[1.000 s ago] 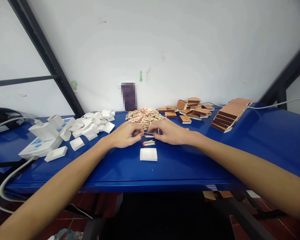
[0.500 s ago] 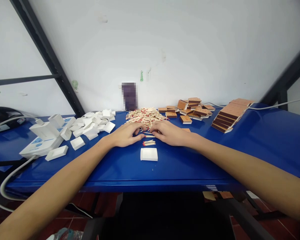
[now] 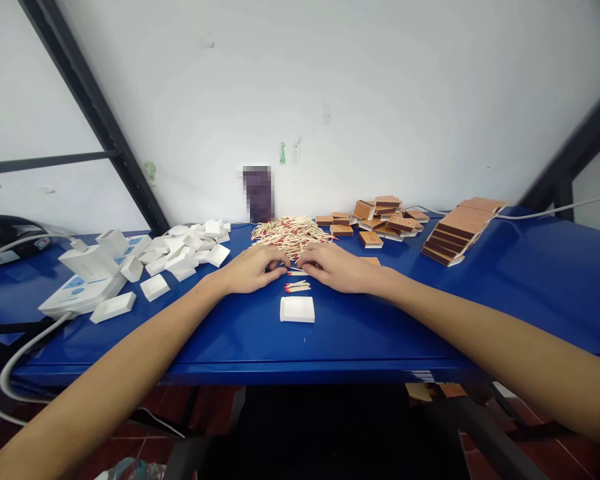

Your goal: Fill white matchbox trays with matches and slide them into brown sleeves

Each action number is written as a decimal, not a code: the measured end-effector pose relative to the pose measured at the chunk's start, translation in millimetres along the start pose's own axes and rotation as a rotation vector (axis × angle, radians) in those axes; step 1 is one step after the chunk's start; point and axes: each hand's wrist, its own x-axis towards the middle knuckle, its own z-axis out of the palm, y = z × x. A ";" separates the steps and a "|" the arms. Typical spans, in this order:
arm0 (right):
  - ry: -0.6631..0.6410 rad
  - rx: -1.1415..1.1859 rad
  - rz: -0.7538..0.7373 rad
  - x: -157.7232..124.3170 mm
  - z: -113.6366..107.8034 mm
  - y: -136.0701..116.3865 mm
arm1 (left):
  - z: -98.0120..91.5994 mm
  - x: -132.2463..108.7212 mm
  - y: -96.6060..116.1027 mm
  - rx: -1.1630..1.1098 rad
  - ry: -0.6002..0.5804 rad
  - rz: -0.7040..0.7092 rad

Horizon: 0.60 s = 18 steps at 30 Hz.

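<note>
My left hand [image 3: 257,270] and my right hand [image 3: 333,267] face each other at the near edge of a heaped pile of red-headed matchsticks [image 3: 293,233]. The fingers of both are curled, thumbs and fingertips close together around a few matchsticks [image 3: 296,273] lying crosswise between them; the fingers partly cover these. Just nearer, a small group of matchsticks [image 3: 298,287] lies on the blue table, heads to the left. Below that sits a white inner matchbox tray [image 3: 297,310], its open side up, with nothing in it.
White matchbox trays [image 3: 185,247] lie heaped at left, beside a white power strip [image 3: 83,290] with cables. Brown matchbox sleeves [image 3: 390,217] are scattered at back right, near a leaning stack of matchboxes [image 3: 463,230]. A pixelated dark object [image 3: 259,193] stands against the wall.
Both hands stay at the pile's near edge, with only slight finger movement around the matchsticks. The whole view has shifted very slightly.
</note>
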 end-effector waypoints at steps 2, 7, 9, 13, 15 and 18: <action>-0.008 0.005 0.000 0.0 -0.9 -1.0 | 0.5 0.2 -0.8 -0.006 0.004 -0.008; -0.011 0.032 0.015 -0.5 -3.7 -4.7 | 1.6 0.2 -1.9 -0.022 0.009 -0.003; -0.014 0.032 0.014 -0.7 -4.3 -5.4 | 1.8 0.2 -1.7 -0.021 0.007 -0.008; -0.027 0.022 0.032 -0.8 -4.4 -5.3 | 1.7 0.4 -1.0 -0.014 -0.007 -0.024; -0.032 0.023 0.043 -0.9 -4.1 -4.7 | 1.4 0.7 -0.4 -0.017 -0.012 -0.027; -0.034 0.022 0.048 -1.0 -3.1 -3.7 | 1.2 1.4 0.6 -0.021 -0.014 -0.024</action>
